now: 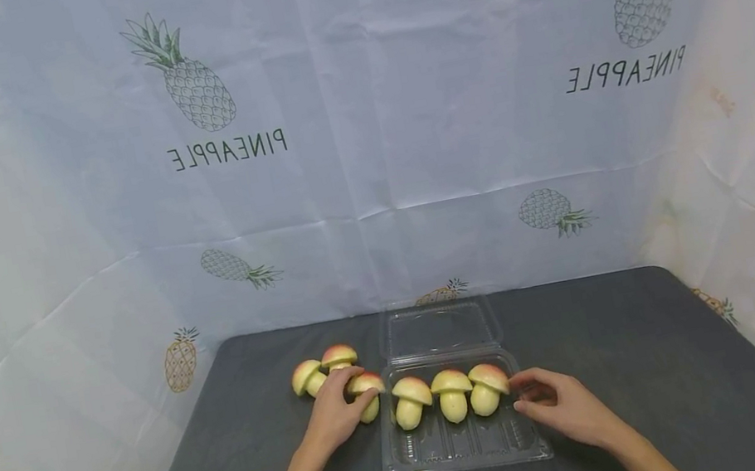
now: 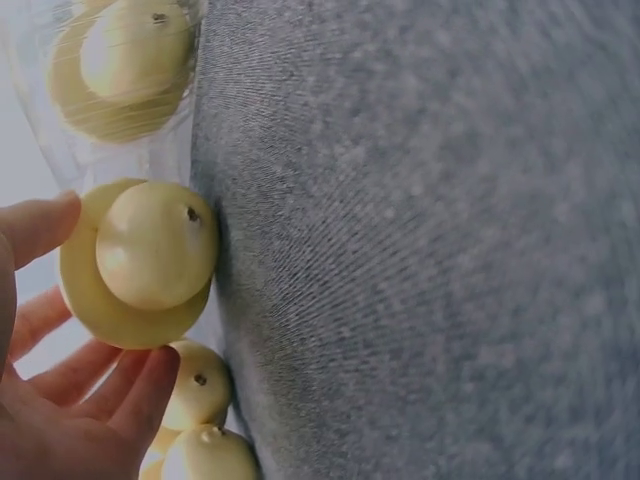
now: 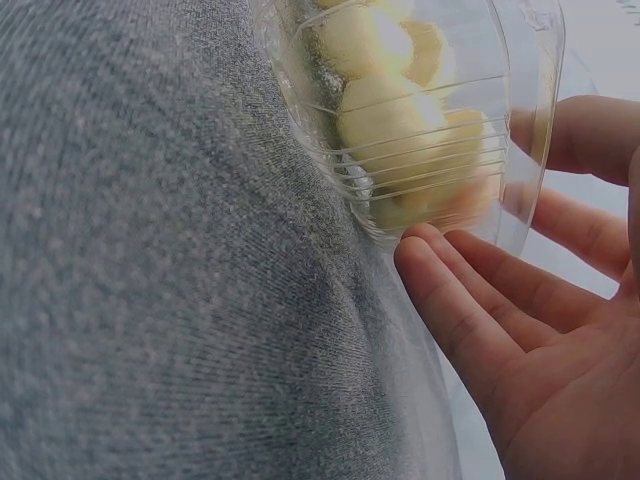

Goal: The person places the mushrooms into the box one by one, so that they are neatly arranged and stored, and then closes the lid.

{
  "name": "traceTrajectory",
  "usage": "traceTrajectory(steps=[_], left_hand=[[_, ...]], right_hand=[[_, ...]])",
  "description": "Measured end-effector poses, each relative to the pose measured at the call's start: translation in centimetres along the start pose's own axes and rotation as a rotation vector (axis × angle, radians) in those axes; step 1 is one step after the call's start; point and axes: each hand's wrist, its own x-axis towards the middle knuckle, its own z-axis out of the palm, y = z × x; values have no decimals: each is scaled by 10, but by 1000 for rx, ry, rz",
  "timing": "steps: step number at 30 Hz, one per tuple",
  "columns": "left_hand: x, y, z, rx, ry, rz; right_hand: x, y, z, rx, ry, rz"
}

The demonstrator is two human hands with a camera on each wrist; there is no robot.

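My left hand (image 1: 336,411) holds a toy mushroom (image 2: 155,245), pale yellow with a reddish cap, beside the left wall of a clear plastic box (image 1: 463,463). In the left wrist view, the thumb is at one side of its cap and the fingers at the other. Three similar mushrooms stand in a row in the box: left (image 1: 409,413), middle (image 1: 454,405) and right (image 1: 486,399). At the box's right edge is my right hand (image 1: 566,404), its thumb and fingers spread apart with the fingertips right at the plastic.
Two more mushrooms, one leaning (image 1: 307,376) and one farther back (image 1: 338,355), are beyond my left hand. The box's clear lid (image 1: 440,330) lies folded back behind it. A pineapple-print curtain (image 1: 425,160) hangs behind the dark table (image 1: 617,345).
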Motion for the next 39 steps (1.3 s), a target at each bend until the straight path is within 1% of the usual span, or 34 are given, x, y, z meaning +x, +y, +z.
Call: traceTrajectory(steps=[4,10,16,21,26,32,35,39], left_hand=[[0,0,-3,-9,-4,6],[-1,2,-8,-16,7,-25],[-2,5,-15,-34,19,-50],[-4,9,-20,-67,39,-47],[-4,13,-24,-93,45,-57],[-4,18,-29,-95,58,-61],[-4,21,-31,-117,59,-68],[-2,25,-34,-184,53,-76]], right_hand=[[0,0,0,-9,9,22],[0,-1,1,6,5,29],[0,1,2,-23,15,43],[0,0,1,13,4,26],[0,-2,1,37,-1,29],[0,0,1,0,5,40],[0,0,2,-3,6,47],[0,-2,1,15,-1,39]])
